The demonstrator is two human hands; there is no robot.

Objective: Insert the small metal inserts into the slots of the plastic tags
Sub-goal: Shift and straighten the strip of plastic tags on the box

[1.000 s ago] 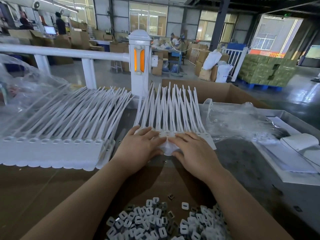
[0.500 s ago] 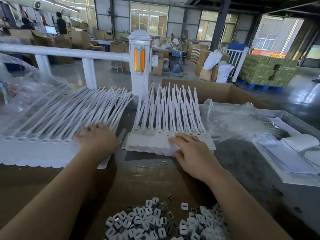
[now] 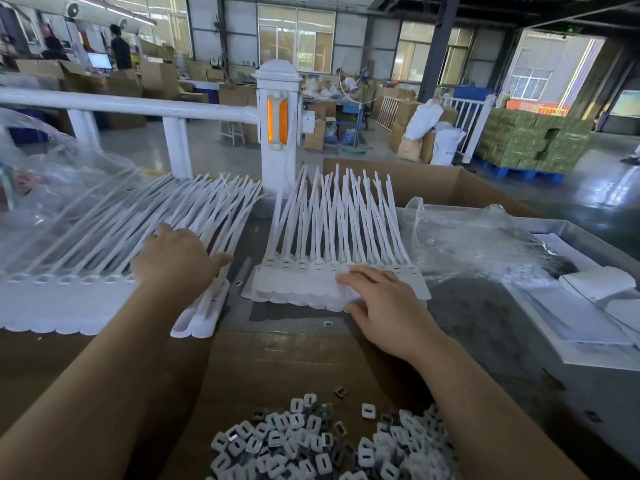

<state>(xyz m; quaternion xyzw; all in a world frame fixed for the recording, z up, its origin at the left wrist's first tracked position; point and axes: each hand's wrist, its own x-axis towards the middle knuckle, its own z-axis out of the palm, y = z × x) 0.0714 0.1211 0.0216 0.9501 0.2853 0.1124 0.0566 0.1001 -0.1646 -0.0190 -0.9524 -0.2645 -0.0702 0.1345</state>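
Workshop floor with stacked cartons and a white railing post [image 3: 280, 109] at 12 o'clock; work surface of brown cardboard [image 3: 277, 368].

Item 1: small metal inserts [image 3: 311, 445], loose heap at 6 o'clock, between the two forearms; two stray inserts lie apart near centre.

Item 2: plastic tags [image 3: 329, 268], white row at centre, flat heads toward the viewer, long tails fanning to 12 o'clock.

Item 3: right hand [image 3: 384, 306], palm down, fingers nearly straight and resting on the heads at the right part of this row, thumb at its near edge; nothing pinched.

Item 4: larger tag batch [image 3: 104, 258] at 9 to 10 o'clock, tails angled to 1 o'clock.

Item 5: left hand [image 3: 176, 261], fingers extended, lying flat on the right end of this batch.

Item 6: clear plastic bag [image 3: 467, 244] at 3 o'clock, just beside the central row.
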